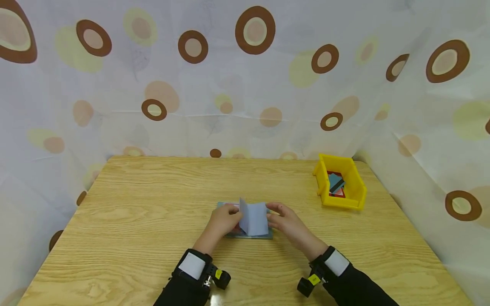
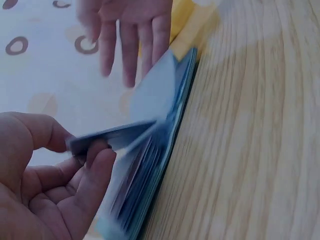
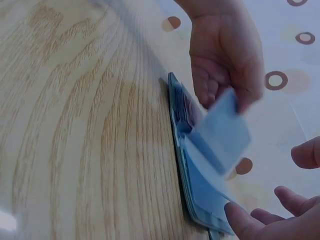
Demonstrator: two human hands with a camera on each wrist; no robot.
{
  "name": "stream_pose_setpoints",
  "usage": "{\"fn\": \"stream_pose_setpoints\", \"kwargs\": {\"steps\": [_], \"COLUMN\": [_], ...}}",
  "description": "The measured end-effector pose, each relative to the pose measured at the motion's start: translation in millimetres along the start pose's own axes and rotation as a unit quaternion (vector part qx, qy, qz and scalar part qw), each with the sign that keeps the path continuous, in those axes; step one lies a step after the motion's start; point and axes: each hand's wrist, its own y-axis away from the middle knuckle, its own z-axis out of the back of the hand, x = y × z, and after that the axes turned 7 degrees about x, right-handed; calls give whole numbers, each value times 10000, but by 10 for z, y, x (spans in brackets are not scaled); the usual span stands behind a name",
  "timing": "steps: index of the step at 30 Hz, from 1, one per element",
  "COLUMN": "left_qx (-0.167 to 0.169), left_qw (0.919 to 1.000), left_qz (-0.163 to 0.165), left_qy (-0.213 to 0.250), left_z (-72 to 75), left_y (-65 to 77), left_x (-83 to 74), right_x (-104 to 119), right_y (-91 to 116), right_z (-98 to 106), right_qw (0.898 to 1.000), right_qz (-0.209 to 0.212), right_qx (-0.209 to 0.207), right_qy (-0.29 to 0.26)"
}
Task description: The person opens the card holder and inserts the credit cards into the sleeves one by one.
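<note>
A small teal booklet-like card holder (image 1: 250,237) lies opened on the table, with several thin leaves stacked on its left side in the left wrist view. My left hand (image 1: 223,222) pinches one pale leaf (image 3: 222,132) between thumb and fingers and holds it raised from the spread. A second pale leaf (image 1: 258,219) lies over the right half. At that right edge is my right hand (image 1: 291,227), its fingers apart and loosely bent, fingertips close to or touching the leaf's edge; it grips nothing.
At the back right of the wooden table (image 1: 160,195) stands a yellow bin (image 1: 346,199) with several cards (image 1: 336,182) inside. A patterned cloth (image 1: 229,85) hangs behind the table and along its sides.
</note>
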Motion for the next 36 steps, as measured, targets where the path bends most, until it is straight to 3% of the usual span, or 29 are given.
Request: {"fn": "stream_pose_setpoints", "kwargs": {"steps": [4,9,14,17,20,24,28,31,33,36], "left_qx": [-384,-504,-699,-768,-772,-724,-687,-646,-580,-455], "left_qw": [9992,9986,9969,9959,9956,9953,9951,9951,9956,9966], "left_qz": [56,88,147,154,192,318,339,311,310,301], "left_qy": [-24,-111,-329,-451,-497,-562,-623,-676,-669,-609], "left_z": [134,183,183,192,199,200,191,167,150,114], "left_y": [54,106,121,109,106,124,133,129,135,142], "left_x": [102,177,204,217,234,241,224,208,200,190], "right_x": [6,22,89,186,297,341,252,140,52,-99], "right_y": [6,37,52,49,30,17,20,-21,-83,-193], "right_z": [44,110,333,588,907,1370,1737,1919,2001,2116], "right_qw": [9999,9994,9977,9957,9906,9721,9469,9237,9127,8872], "right_qz": [-80,-125,345,759,1069,1099,233,-440,-757,-1069], "right_qx": [122,155,178,-25,-737,-1978,-2729,-2754,-2526,-2060], "right_qy": [38,280,559,523,432,623,1684,2627,3122,3989]}}
